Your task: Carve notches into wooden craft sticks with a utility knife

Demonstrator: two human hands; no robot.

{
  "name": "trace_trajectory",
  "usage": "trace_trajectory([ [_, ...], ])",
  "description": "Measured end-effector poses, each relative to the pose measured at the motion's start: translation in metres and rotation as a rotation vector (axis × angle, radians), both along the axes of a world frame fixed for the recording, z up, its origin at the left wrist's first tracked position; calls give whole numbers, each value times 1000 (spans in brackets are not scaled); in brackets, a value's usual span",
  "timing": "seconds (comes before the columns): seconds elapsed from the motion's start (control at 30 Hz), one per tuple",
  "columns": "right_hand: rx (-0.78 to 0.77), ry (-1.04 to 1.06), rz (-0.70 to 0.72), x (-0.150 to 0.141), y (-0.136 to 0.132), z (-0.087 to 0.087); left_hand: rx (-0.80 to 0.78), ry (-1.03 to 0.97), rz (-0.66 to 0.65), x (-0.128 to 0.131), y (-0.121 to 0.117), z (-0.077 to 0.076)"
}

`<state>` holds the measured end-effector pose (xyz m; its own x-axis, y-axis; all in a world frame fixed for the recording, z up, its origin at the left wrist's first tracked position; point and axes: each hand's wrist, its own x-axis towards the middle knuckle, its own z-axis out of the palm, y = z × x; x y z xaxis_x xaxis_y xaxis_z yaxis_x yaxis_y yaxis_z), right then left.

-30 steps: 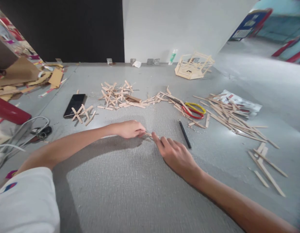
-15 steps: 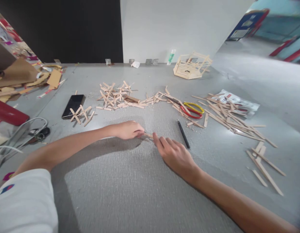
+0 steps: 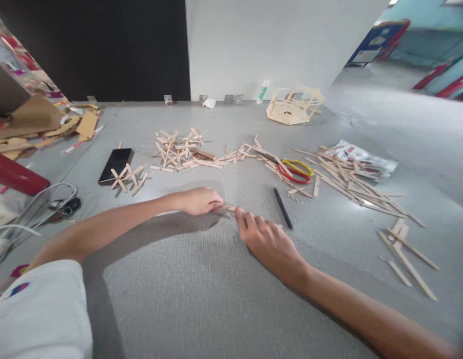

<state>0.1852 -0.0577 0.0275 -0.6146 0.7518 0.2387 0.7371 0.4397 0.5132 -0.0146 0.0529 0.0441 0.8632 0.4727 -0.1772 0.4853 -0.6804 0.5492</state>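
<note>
Between my two hands, a short stretch of pale wooden sticks [image 3: 229, 208] shows just above the grey table. My left hand [image 3: 201, 201] is closed, its fingertips pinching the left end. The other end lies under the closed fingers of my right hand [image 3: 265, 238], which hide it. I cannot tell how many sticks are held. A black pen [image 3: 283, 207] lies to the right of my right hand. Beyond it are scissors [image 3: 297, 172] with red and yellow handles, resting among stick pieces.
A heap of cut sticks [image 3: 179, 149] lies at the back centre, longer sticks [image 3: 347, 179] and a plastic packet [image 3: 377, 158] at right. A stick frame model [image 3: 295, 107] stands near the back panel. A phone [image 3: 116, 164], cables [image 3: 63, 187] and a red cylinder [image 3: 18, 172] are at left.
The view has shifted slightly. My hands keep their grip on the sticks, with the right hand's fingers a touch farther from the left and slightly different in angle.
</note>
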Motion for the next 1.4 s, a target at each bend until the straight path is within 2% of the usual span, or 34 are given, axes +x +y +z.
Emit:
trace_trajectory([
  [0.3, 76, -21, -19, 0, -2, -8, -6, -16, -9, -1, 2, -3],
  [0.53, 2, 31, 40, 7, 6, -8, -22, 24, 11, 0, 0, 2],
  [0.9, 72, 73, 60, 11, 9, -14, -18, 36, 17, -2, -1, 1],
  [1.13, 25, 164, 78, 16, 10, -19, -37, 9, -13, -2, -1, 6],
  [1.4, 3, 144, 116, 14, 12, -18, -62, 28, 3, -1, 1, 2],
])
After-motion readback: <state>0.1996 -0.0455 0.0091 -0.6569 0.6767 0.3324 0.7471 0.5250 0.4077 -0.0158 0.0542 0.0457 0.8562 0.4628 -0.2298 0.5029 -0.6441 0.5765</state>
